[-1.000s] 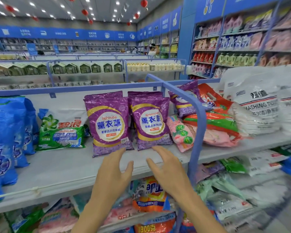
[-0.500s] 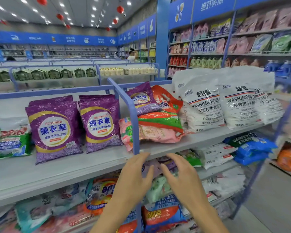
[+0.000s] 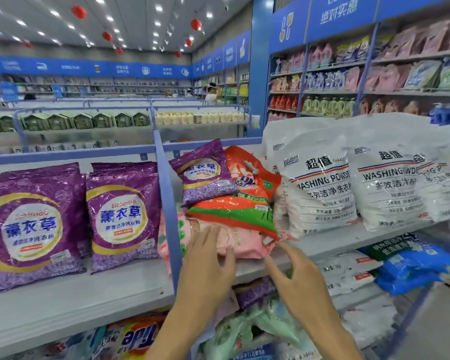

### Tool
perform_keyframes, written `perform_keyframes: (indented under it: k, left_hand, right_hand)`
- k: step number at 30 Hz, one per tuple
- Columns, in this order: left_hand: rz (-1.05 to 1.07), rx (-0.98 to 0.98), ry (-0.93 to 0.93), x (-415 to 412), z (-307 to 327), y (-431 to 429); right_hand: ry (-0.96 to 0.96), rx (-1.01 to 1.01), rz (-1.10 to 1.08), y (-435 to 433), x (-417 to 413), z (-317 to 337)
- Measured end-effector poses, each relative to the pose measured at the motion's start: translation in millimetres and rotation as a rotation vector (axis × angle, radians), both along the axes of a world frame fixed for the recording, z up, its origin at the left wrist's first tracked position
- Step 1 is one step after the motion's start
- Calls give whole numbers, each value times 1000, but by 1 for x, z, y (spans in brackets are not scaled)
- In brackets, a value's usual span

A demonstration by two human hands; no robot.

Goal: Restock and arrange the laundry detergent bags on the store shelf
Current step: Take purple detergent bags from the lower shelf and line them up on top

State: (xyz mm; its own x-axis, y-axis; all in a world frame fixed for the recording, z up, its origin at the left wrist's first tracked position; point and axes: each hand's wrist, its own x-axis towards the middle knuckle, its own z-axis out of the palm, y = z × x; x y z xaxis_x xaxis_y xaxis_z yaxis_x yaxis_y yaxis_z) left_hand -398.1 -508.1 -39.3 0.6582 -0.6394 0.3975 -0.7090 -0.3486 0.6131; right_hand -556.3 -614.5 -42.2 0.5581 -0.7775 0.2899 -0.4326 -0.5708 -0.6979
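Note:
A jumbled heap of detergent bags lies on the grey shelf (image 3: 89, 302) right of a blue divider (image 3: 168, 203): a pink bag (image 3: 244, 242) at the bottom, an orange-green bag (image 3: 234, 214) on it, a small purple bag (image 3: 205, 175) and an orange bag (image 3: 250, 172) on top. My left hand (image 3: 205, 268) reaches to the pink bag's front edge with fingers spread, holding nothing. My right hand (image 3: 294, 276) hovers open just below the pink bag's right corner. Two purple bags (image 3: 122, 219) stand upright left of the divider.
Large white washing-powder bags (image 3: 322, 183) lean upright right of the heap. Lower shelves hold blue bags (image 3: 411, 266), white bags and an orange bag (image 3: 135, 339). A tall stocked rack (image 3: 374, 74) stands at the right; a person is far down the aisle.
The view has turned right and closer to the heap. Both hands have risen from below the shelf edge to the pink bag's front.

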Motion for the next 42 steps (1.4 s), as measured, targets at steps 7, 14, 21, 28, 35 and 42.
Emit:
perform_keyframes:
  k: [7, 14, 21, 28, 35, 42]
  left_hand:
    - [262, -75, 62, 41, 23, -57]
    - [449, -221, 229, 71, 36, -96]
    - [521, -81, 373, 106, 56, -128]
    - [591, -198, 356, 102, 73, -129]
    - [397, -493, 385, 54, 78, -114]
    - [94, -491, 731, 15, 82, -90]
  right_hand:
    - [-92, -16, 89, -60, 64, 35]
    - [-83, -17, 179, -100, 133, 69]
    - [25, 133, 290, -128, 200, 76]
    - [-92, 399, 305, -145, 221, 74]
    - [-488, 780, 554, -166, 163, 73]
    - [-510, 923, 753, -154, 89, 55]
